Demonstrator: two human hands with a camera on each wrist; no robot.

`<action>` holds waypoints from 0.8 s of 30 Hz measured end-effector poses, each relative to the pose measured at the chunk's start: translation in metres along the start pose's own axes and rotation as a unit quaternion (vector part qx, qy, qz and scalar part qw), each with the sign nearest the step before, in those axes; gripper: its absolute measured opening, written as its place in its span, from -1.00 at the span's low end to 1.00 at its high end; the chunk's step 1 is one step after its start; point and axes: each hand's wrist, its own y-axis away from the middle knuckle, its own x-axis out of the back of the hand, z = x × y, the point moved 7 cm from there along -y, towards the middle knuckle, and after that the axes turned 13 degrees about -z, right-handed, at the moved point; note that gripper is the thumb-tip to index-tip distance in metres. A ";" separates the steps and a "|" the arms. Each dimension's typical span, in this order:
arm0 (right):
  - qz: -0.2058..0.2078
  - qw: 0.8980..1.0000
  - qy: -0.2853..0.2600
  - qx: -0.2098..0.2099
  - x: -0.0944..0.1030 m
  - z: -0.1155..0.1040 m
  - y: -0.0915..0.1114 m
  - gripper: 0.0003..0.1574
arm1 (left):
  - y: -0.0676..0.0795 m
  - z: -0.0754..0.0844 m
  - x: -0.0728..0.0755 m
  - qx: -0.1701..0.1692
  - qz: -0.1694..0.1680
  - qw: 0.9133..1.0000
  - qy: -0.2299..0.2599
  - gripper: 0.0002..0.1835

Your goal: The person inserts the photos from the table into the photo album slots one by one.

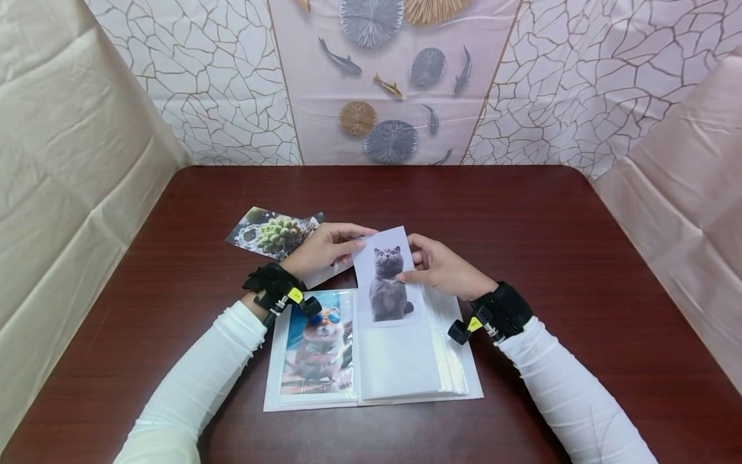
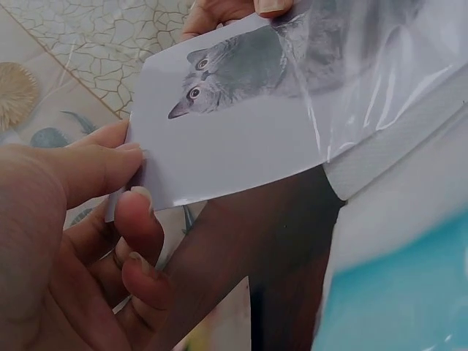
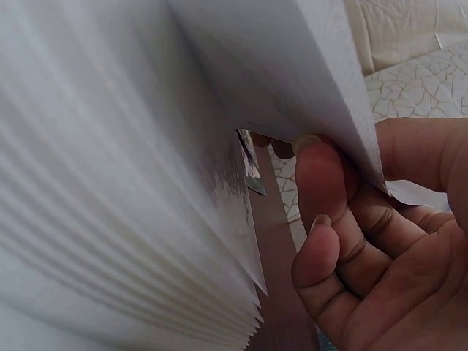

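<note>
A photo of a grey cat [image 1: 387, 283] stands partly inside the clear sleeve on the right page of an open photo album [image 1: 400, 367]; its top end sticks out. With thumb and fingers my left hand [image 1: 330, 248] pinches the photo's upper left corner, as the left wrist view shows too. My right hand [image 1: 443, 267] grips the sleeve and photo at the right edge, thumb in front and fingers behind. The right wrist view shows those fingers curled behind the page [image 3: 270, 66]. In the left page's sleeve lies a photo of a small animal in blue sunglasses [image 1: 321, 348].
A photo of a green succulent [image 1: 278, 233] lies on the dark wooden table [image 1: 522, 212] behind my left hand, overlapping other prints partly hidden by that hand. Several more album pages [image 3: 124, 241] fan out beneath the lifted one. A patterned cloth [image 1: 394, 84] hangs behind the table.
</note>
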 end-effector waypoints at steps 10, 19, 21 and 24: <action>0.012 1.000 0.015 -0.012 0.001 -0.001 0.000 -0.37 | -0.001 0.000 -0.003 0.002 -0.012 1.000 0.002 -0.67; -0.002 1.000 -0.012 0.000 0.000 -0.001 0.001 -0.17 | -0.001 -0.001 -0.006 0.009 -0.024 1.000 -0.007 -0.67; -0.001 1.000 -0.016 0.000 0.001 -0.001 0.001 -0.11 | -0.001 -0.002 -0.007 0.009 -0.029 1.000 0.003 -0.68; 0.001 1.000 -0.011 -0.002 0.001 -0.001 0.001 -0.07 | -0.001 -0.001 -0.009 0.008 -0.035 0.999 0.011 -0.68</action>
